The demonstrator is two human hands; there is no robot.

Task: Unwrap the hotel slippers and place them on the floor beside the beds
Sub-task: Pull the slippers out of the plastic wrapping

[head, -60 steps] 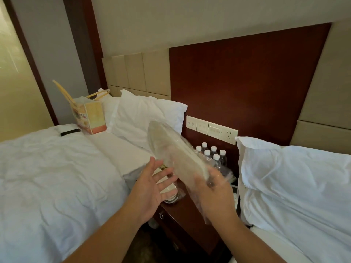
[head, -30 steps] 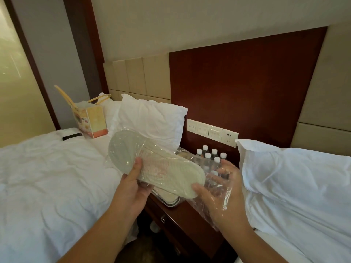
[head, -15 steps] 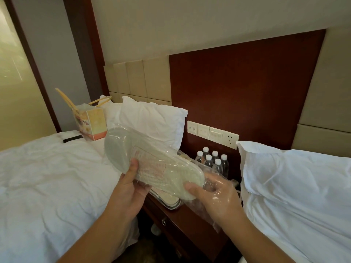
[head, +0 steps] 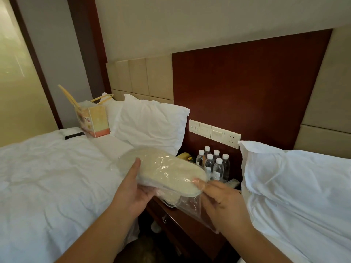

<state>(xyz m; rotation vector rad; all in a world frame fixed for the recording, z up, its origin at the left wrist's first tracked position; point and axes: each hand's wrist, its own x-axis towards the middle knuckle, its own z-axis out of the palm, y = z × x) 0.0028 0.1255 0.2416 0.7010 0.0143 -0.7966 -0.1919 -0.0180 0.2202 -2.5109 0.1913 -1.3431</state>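
Two beds flank one narrow strip of floor [head: 152,249]. On the left bed [head: 47,177] lie one flat black device [head: 74,135], one paper gift bag [head: 95,118] and two pillows [head: 150,124]. Over that bed's right edge, the left hand [head: 133,194] grips one slipper pack [head: 165,169] from beneath, thumb on top; the right hand [head: 220,198] pinches its other end through the loose wrapper [head: 190,204]. Behind, six water bottles [head: 212,164] crowd the desk [head: 190,224], which fills the gap's far end below four wall plates [head: 214,133]. One pillow [head: 294,186] tops the right bed [head: 303,234].

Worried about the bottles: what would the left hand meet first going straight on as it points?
The left hand grips the wrapped slippers, so those; beyond, likely the pillow, not the bottles; depth unclear.
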